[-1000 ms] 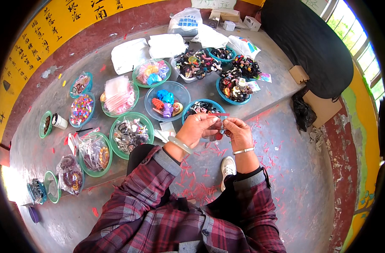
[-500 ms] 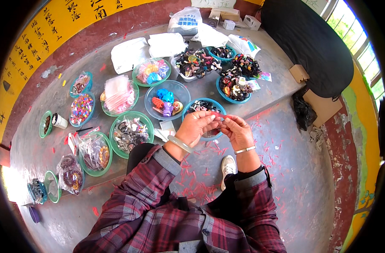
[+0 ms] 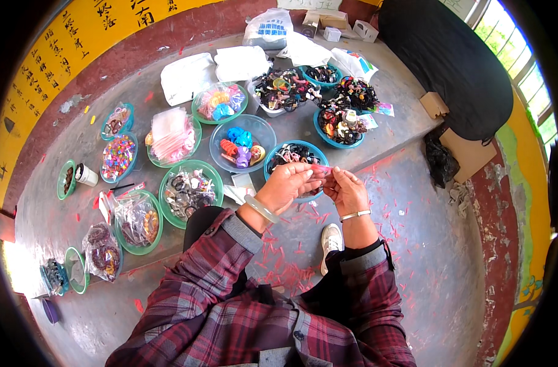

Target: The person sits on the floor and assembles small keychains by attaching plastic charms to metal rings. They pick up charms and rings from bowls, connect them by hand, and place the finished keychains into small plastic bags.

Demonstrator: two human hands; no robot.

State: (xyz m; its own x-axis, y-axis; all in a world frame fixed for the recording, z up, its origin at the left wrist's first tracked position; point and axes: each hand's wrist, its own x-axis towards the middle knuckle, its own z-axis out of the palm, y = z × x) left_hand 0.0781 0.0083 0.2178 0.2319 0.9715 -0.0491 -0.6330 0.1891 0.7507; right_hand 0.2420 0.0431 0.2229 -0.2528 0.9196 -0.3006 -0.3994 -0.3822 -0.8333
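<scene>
A small pinkish-red piece of thin plastic (image 3: 321,169) is stretched between my two hands. My left hand (image 3: 284,190) pinches its left end, thumb against the fingers, with a pale bangle on the wrist. At the other end my right hand (image 3: 351,195) pinches it too; a light metal bangle circles that wrist. Both hands hover over the near-right edge of a blue bowl (image 3: 267,163) holding dark hair ties, which they partly hide. Whether anything lies inside the plastic is too small to tell.
Around stand a bowl of colourful rolled pieces (image 3: 243,150), a green bowl of hair accessories (image 3: 190,194), a bowl of colourful beads (image 3: 118,157) and a basin of dark hair ties (image 3: 282,89). White bags (image 3: 188,79) lie behind. Red scraps (image 3: 283,266) litter the floor near my shoe (image 3: 331,246).
The pinkish-red plastic now shows as a wider, flatter patch between my fingers, where before it looked like a narrow strip. Both hands stay in nearly the same place.
</scene>
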